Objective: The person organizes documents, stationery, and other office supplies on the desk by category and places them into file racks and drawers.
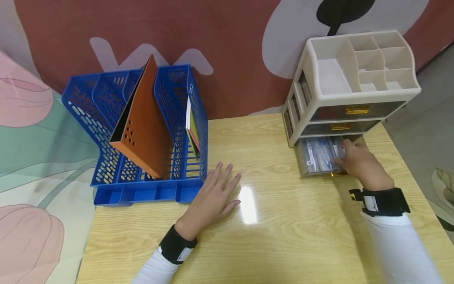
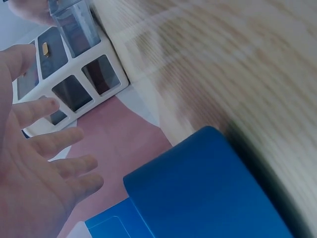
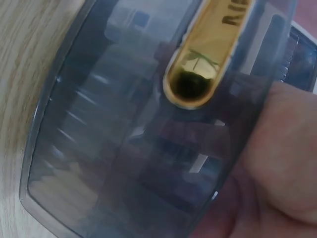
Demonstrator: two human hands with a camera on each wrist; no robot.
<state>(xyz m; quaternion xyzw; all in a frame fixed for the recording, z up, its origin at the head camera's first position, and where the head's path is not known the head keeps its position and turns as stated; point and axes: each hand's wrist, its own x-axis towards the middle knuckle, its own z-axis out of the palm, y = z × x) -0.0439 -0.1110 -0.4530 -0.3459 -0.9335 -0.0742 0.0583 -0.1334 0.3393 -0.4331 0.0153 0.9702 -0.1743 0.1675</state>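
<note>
My right hand (image 1: 365, 165) reaches over the right part of the pulled-out bottom drawer (image 1: 303, 165), its fingertips down inside. The clear drawer holds small items in transparent packs (image 1: 322, 152) and a white piece (image 1: 311, 157). In the right wrist view the smoky drawer front with its gold handle (image 3: 193, 74) covers the fingers of the right hand (image 3: 282, 163), so what they touch is hidden. My left hand (image 1: 213, 197) is spread beside the front right corner of the blue file rack (image 1: 147, 189), holding nothing; its palm shows in the left wrist view.
The cream drawer cabinet (image 1: 369, 94) has two shut upper drawers and a compartmented top. In the rack stand an orange file box (image 1: 149, 126) and thin booklets (image 1: 192, 130). A patterned cloth (image 1: 241, 59) hangs behind the wooden table (image 1: 269, 236).
</note>
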